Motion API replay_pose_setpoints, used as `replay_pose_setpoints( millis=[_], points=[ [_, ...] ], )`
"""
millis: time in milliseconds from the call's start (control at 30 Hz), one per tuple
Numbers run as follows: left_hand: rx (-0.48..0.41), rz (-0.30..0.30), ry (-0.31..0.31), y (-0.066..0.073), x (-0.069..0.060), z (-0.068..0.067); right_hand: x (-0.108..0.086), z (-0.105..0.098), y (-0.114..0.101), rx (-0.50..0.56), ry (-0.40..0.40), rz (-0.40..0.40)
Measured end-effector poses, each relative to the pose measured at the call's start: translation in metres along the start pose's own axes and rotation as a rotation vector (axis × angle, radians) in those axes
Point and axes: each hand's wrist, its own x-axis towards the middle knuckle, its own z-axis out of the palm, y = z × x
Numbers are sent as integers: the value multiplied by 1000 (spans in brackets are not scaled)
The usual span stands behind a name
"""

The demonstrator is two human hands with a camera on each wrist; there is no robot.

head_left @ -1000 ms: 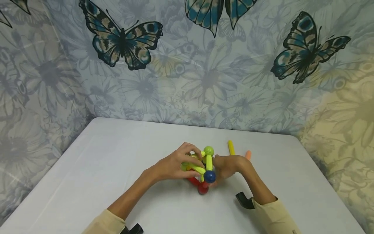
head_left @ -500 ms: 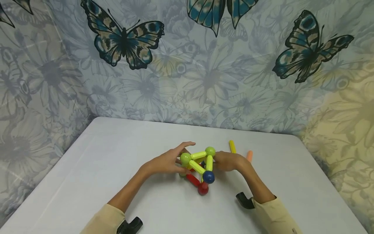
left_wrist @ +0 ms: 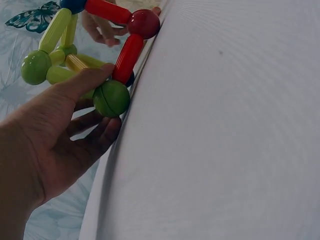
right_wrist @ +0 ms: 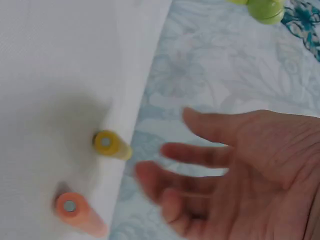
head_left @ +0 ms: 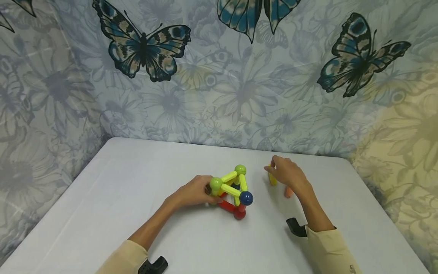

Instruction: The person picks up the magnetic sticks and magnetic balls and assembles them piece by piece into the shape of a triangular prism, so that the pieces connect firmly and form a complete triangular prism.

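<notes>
A frame of magnetic rods and balls (head_left: 246, 198) stands mid-table, with green, blue and red balls joined by lime and red rods. My left hand (head_left: 193, 191) grips its left side; in the left wrist view the thumb lies by a red rod (left_wrist: 128, 57) and fingers reach behind a green ball (left_wrist: 111, 98). My right hand (head_left: 289, 173) hovers over a loose yellow rod (head_left: 272, 180), partly covering it. In the right wrist view its fingers are loosely bent, apart from the yellow rod (right_wrist: 109, 143). An orange rod (head_left: 289, 191) lies close by, below that hand.
The white table (head_left: 137, 171) reaches back to a wall covering (head_left: 205, 95) with butterflies and flowers. Black wrist devices (head_left: 296, 227) sit at both sleeves.
My right hand has left the frame and moved right and back to the yellow rod. The left hand has closed onto the frame's left side, and the frame has shifted slightly.
</notes>
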Motion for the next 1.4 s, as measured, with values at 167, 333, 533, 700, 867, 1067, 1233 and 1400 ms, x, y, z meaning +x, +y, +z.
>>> replay_pose_setpoints(
  millis=[167, 333, 533, 700, 867, 1067, 1233, 1400],
  points=[
    [-13, -70, 69, 0, -2, -1, 5, 7, 10, -34, -165, 123],
    [-25, -112, 146, 3, -1, 0, 7, 12, 15, -79, -159, 92],
    [-9, -206, 256, 8, -3, 6, 1, 7, 19, -77, -226, 89],
    [2, -257, 257, 18, -4, 8, 3, 6, 16, -72, -200, 49],
    [14, -267, 45, 22, -4, 6, -5, 2, 9, -104, -316, 1],
    [-33, -155, -100, 15, 0, 3, -24, -9, -3, -76, -568, -121],
    [-65, -116, -85, 1, 0, 7, -31, 1, -27, 56, -695, -215],
    [-93, -107, -79, -2, -1, 7, -42, 13, -57, 101, -702, -276]
  ],
)
